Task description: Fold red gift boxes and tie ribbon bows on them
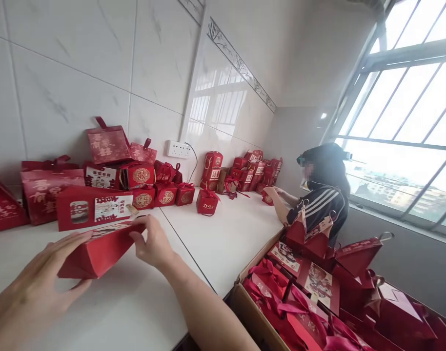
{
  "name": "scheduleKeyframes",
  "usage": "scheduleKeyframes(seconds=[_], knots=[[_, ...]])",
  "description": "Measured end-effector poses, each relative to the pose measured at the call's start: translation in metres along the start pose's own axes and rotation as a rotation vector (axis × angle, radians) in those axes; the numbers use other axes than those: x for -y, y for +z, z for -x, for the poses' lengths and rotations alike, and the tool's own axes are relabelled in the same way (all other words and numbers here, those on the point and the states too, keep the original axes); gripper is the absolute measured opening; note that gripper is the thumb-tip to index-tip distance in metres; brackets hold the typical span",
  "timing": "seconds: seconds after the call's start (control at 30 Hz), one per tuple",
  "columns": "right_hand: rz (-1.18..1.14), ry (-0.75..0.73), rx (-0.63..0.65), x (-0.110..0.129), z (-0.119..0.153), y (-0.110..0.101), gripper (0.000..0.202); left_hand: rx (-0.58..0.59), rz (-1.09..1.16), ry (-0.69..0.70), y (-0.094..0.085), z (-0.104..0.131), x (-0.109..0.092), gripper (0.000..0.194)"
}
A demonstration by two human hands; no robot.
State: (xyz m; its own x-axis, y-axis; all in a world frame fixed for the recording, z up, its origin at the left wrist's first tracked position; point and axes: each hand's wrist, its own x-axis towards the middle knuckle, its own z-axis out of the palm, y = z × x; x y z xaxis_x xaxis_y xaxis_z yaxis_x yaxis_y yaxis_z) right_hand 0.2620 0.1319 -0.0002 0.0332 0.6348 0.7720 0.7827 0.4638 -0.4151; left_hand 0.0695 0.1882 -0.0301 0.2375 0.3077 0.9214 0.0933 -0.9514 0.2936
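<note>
A red gift box (109, 251) with a printed panel on its upper face is held tilted between both hands, above the white table (150, 302). My left hand (36, 287) grips its near left end, thumb below and fingers along the top. At the far right end, my right hand (153, 241) pinches the box's edge between thumb and fingers. Just behind it stands another red box (72, 207) with an oval window and a white picture panel. The underside of the held box is partly hidden by my left fingers.
Red gift boxes (142, 175) are stacked along the tiled wall, below a white power strip (178, 149). One small ribboned box (207, 202) stands apart. A carton (257, 304) full of red boxes is at right. A co-worker (318, 195) handles a box by the window.
</note>
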Motion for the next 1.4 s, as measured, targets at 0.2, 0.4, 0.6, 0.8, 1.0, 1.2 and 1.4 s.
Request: scheduleKeyframes(seconds=[0.2, 0.4, 0.6, 0.8, 1.0, 1.2, 1.4], knots=[[-0.047, 0.017, -0.067, -0.002, 0.002, -0.014, 0.011, 0.154, -0.213, 0.054, -0.011, -0.009, -0.041, 0.063], [-0.163, -0.009, -0.128, 0.002, 0.009, -0.014, 0.012, 0.283, -0.338, 0.066, -0.018, -0.012, -0.054, 0.067], [-0.180, 0.007, -0.171, 0.006, 0.012, -0.012, 0.007, 0.285, -0.324, 0.103, -0.019, -0.014, -0.059, 0.067], [-0.144, 0.072, -0.279, 0.011, 0.010, -0.014, 0.022, 0.251, -0.349, 0.105, -0.016, -0.013, -0.057, 0.064], [-0.391, 0.411, -0.262, 0.018, 0.004, -0.022, 0.025, 0.103, -0.484, -0.210, -0.013, -0.005, -0.049, 0.067], [-0.417, 0.430, -0.037, 0.020, 0.008, -0.012, 0.025, 0.150, -0.471, -0.014, -0.011, -0.006, -0.051, 0.068], [-0.663, 0.668, -0.225, 0.012, 0.003, -0.014, 0.033, 0.071, -0.478, -0.078, -0.012, -0.011, -0.055, 0.068]])
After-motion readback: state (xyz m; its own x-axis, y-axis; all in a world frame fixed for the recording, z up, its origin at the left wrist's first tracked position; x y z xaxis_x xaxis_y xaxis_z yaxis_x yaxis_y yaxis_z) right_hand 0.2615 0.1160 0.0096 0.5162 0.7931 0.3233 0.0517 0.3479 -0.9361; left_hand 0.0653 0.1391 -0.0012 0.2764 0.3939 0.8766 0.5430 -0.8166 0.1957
